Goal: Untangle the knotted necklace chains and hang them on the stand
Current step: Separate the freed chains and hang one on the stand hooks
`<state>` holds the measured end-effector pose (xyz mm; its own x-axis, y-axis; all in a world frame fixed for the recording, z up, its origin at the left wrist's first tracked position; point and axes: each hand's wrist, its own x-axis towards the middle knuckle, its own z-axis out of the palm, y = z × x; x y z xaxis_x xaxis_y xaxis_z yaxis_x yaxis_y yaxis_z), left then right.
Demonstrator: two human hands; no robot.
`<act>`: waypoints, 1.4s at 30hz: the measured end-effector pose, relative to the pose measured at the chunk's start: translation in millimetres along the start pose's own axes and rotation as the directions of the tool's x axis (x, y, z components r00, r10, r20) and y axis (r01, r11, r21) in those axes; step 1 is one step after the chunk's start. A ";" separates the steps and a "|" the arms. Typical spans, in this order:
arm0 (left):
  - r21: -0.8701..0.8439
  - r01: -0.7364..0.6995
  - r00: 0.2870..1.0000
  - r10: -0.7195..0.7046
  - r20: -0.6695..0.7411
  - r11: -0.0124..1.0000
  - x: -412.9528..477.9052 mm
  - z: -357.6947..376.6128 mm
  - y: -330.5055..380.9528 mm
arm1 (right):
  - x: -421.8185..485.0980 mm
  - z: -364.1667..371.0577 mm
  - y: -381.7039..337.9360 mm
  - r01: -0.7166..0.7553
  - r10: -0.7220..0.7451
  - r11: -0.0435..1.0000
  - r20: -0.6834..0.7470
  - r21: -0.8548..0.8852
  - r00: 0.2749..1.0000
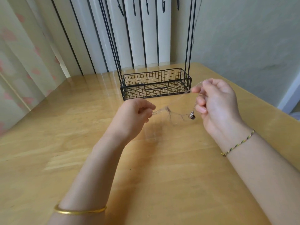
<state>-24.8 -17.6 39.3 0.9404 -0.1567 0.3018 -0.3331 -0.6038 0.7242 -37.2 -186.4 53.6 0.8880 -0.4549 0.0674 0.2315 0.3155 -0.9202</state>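
Thin, pale necklace chains (172, 104) stretch in the air between my two hands above the table. My left hand (134, 116) pinches one end at its fingertips. My right hand (215, 103) pinches the other end, higher and further right. A small dark pendant (191, 114) dangles from a strand just below my right fingers. Loose tangled loops (176, 118) sag between the hands. The black wire stand (155, 83) rises behind them, its basket base on the table and several hooks (134, 8) at the top edge of the view.
The wooden table (146, 168) spreads beneath my arms. A curtain with pink hearts (24, 62) hangs at the left, and a pale wall stands at the right. A gold bangle circles my left wrist and a braided cord my right.
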 end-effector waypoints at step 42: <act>-0.360 0.182 0.981 -0.143 0.132 0.915 -4.5 2.8 9.0 | 5.6 -1.2 20.0 0.432 -0.370 0.798 0.223 -0.420 0.902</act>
<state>-31.9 -24.4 42.7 0.9792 -0.1704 0.1104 -0.1583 -0.3002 0.9407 -28.1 -183.7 35.1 0.8035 -0.3417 0.4875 0.4012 -0.2942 -0.8675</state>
